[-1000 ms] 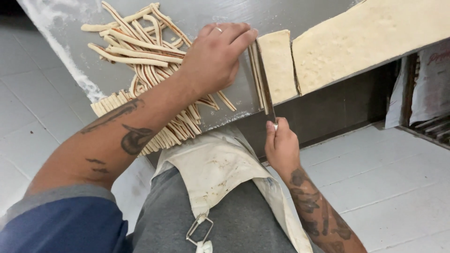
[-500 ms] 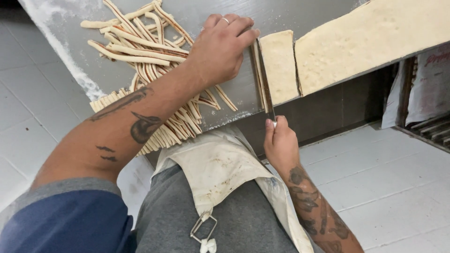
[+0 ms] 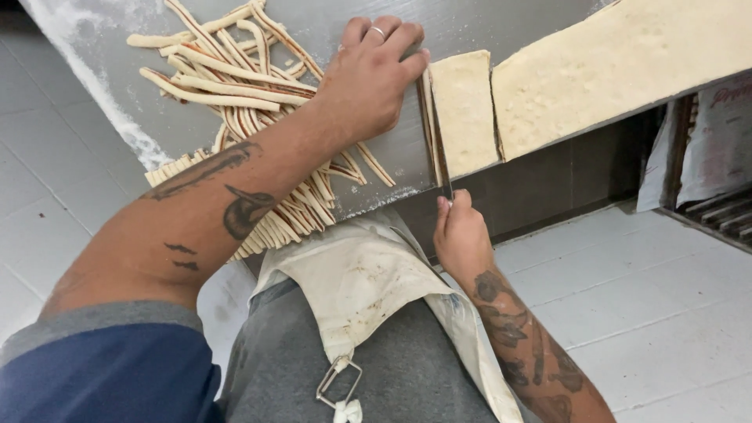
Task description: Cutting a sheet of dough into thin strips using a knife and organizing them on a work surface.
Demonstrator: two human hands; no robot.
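My right hand grips the handle of a long knife at the table's near edge; its blade lies along the left side of a small rectangular dough piece. My left hand, a ring on one finger, rests flat on the grey table, fingertips on a thin cut strip beside the blade. A pile of long dough strips with brown filling lies to the left, under my forearm. A big dough sheet stretches off to the right.
Flour dusts the table's left part. A stained cloth apron hangs at my waist with a metal clip. White floor tiles surround me. Bags and a rack stand under the table at the right.
My left hand stays on the strip while the knife blade has shifted slightly along the dough's left edge; the view moved a little. Hardly anything else differs.
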